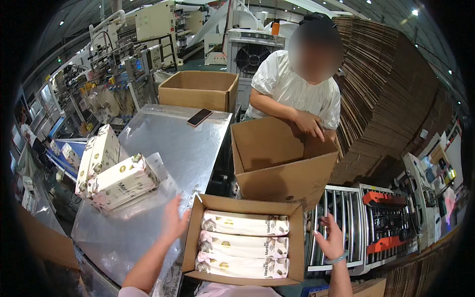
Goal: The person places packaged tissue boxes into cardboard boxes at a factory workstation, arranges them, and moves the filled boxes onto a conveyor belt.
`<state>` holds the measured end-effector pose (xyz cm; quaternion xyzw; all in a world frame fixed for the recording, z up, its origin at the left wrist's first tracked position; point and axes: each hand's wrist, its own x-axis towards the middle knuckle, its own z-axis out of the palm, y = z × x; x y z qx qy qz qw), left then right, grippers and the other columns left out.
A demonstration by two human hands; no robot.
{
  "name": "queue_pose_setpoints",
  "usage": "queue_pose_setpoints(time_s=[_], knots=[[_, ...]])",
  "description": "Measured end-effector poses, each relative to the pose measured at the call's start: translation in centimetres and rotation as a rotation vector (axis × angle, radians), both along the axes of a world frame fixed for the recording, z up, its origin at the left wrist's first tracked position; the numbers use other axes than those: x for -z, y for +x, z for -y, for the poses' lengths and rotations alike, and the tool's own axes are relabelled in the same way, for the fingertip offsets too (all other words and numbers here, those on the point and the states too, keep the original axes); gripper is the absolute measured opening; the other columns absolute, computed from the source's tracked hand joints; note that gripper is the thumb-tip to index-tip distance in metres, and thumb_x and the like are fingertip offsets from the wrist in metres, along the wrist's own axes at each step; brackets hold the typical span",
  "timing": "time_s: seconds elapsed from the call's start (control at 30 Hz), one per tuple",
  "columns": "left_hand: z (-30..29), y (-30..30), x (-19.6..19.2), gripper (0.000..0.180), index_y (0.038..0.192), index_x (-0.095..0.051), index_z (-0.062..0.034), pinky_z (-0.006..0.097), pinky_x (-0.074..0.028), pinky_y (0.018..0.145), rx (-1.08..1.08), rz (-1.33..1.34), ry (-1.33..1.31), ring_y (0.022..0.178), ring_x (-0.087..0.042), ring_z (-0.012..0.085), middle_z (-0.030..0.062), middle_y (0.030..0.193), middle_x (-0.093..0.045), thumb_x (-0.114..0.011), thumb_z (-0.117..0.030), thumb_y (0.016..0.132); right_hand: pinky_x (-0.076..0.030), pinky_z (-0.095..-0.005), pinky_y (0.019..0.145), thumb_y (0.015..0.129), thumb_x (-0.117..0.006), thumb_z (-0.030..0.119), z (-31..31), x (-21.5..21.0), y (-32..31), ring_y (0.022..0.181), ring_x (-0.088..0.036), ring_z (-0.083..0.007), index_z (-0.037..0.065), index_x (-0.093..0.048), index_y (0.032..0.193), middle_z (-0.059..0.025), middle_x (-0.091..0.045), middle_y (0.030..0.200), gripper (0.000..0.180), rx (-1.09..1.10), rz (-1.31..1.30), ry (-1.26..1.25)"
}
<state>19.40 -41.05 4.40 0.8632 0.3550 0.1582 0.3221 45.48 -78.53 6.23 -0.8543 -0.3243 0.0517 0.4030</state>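
Note:
In front of me stands an open cardboard box (192, 242), with a row of three white soft packs (244, 246) printed with pink flowers and grey leaves inside. Off its left wall, above the metal table, my left hand (175, 220) is open with its fingers apart and nothing in it. My right hand (330, 237), a band at the wrist, is also open and holds nothing, out beyond the box's right wall. On the table, left of my left hand, lie several matching packs (121, 184) in clear film, some leaning on others.
The metal table (163, 131) bears a phone (200, 117) and a brown box (198, 81) at its far end. A co-worker (297, 84) reaches into a second open box (284, 173). Roller conveyor (336, 222) runs at right, before stacked flat cardboard (376, 94).

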Motion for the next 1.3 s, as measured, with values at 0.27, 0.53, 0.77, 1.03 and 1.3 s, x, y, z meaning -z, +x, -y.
queue_pose_setpoints(time_s=[0.27,0.53,0.77,1.03,1.3], knots=[[3.7,-2.5,7.4,0.079,0.124,-0.034,0.0096,0.042,-0.036,0.095,0.53,-0.018,-0.369,0.11,-0.045,0.038,0.0259,0.113,-0.045,-0.065,-0.046,0.077,-0.026,-0.0478,0.105,0.069,-0.074,0.043,-1.9,4.4,-9.0,0.134,-0.016,-0.0368,-0.002,-0.008,0.142,-0.0262,-0.017,0.144,0.109,-0.622,-0.677,-0.479],[3.2,5.9,9.0,0.076,0.126,-0.045,0.0,0.052,-0.029,0.099,0.939,-0.627,-0.054,0.12,-0.041,0.0361,0.0229,0.125,-0.047,-0.034,-0.063,0.085,-0.028,-0.0486,0.102,0.076,-0.056,0.055,-10.6,10.5,-4.6,0.124,-0.037,-0.0357,0.007,-0.045,0.13,-0.0227,-0.034,0.138,0.073,-0.561,0.397,-0.672],[0.5,8.1,3.4,0.038,0.107,-0.055,-0.0002,0.044,-0.041,0.081,0.386,0.019,0.416,0.089,-0.054,0.0337,0.0164,0.09,-0.059,-0.058,-0.029,0.082,-0.03,-0.0483,0.097,0.088,-0.048,0.025,-7.0,19.4,-5.2,0.11,-0.045,-0.0333,-0.001,-0.047,0.118,-0.0208,-0.05,0.117,0.04,0.154,0.217,-0.095],[5.1,-2.3,15.2,0.039,0.12,-0.053,-0.0073,0.048,-0.032,0.098,0.575,-0.125,0.571,0.12,-0.042,0.0283,0.0107,0.128,-0.049,-0.049,-0.029,0.088,-0.045,-0.0446,0.061,0.092,-0.045,0.031,-4.8,18.3,-5.8,0.064,-0.059,-0.0365,-0.006,-0.061,0.08,-0.025,-0.059,0.07,0.042,0.458,-0.051,-0.309],[6.3,-0.3,16.1,0.051,0.137,-0.025,0.0056,0.039,-0.026,0.106,-0.095,0.121,-0.348,0.127,-0.035,0.0332,0.0228,0.137,-0.035,-0.038,-0.021,0.095,-0.045,-0.0464,0.061,0.089,-0.046,0.025,-5.5,12.6,-4.7,0.071,-0.056,-0.0418,0.002,-0.059,0.08,-0.0228,-0.059,0.075,0.028,0.378,-0.165,-0.056]])
